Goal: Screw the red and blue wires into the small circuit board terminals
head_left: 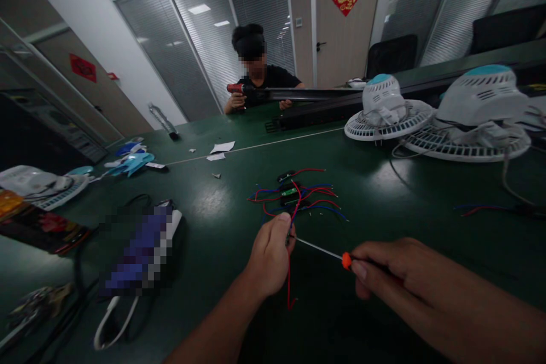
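Observation:
My right hand point(384, 270) is closed around the handle of a screwdriver point(318, 247) with an orange collar. Its thin metal shaft points left, and the tip meets a small part in my left hand point(271, 253). That hand pinches what looks like a small circuit board with red wires point(289, 278), mostly hidden behind the fingers. One red wire hangs below, and others rise above the thumb. Just beyond lie several small dark modules point(290, 193) with red and blue wires; one shows a green circuit board.
White fan heads point(384, 119) lie grille-down at the right. A phone-like device point(145, 244) with a white cable, a patterned box point(38, 222) and a metal bundle point(36, 310) are at the left. Across the green table point(205, 193), a person point(273, 77) holds a red power tool point(236, 89) beside long black profiles.

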{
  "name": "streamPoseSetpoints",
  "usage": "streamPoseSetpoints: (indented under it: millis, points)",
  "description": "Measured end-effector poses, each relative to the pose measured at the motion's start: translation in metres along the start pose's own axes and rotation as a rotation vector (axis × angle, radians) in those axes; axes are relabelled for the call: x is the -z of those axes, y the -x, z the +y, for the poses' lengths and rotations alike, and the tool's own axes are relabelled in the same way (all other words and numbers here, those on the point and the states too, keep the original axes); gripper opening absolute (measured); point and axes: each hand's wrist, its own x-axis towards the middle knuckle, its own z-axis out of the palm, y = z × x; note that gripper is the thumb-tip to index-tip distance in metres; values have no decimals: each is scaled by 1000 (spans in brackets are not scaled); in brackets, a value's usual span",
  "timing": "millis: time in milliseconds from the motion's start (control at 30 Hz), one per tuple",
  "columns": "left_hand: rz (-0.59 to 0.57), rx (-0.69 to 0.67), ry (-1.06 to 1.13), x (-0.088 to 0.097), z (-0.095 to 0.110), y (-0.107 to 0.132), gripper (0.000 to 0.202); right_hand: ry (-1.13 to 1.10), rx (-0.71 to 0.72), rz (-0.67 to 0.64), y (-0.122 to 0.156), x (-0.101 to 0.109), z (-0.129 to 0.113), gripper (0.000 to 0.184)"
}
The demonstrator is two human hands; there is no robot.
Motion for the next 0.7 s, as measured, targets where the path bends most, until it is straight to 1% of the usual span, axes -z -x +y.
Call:
streamPoseSetpoints:
  millis: [167, 267, 400, 533, 700]
  points:
    - [-4, 4, -33, 0, 2, -1, 51, -17, -14, -2, -3, -2, 0, 36]
    - [-12, 5, -31, 0, 3, -2, 51, -3, -35, -12, -3, -2, 2, 37]
    - [6, 10, -26, 0, 4, -1, 50, -5, -68, -43, -4, -3, 3, 37]
    - [33, 7, -47, 0, 7, 0, 50, -8, -63, -51, -5, -3, 2, 37]
    - [42, 22, 0, -2, 7, -1, 50, 15, -89, -98, -7, -1, -2, 39]
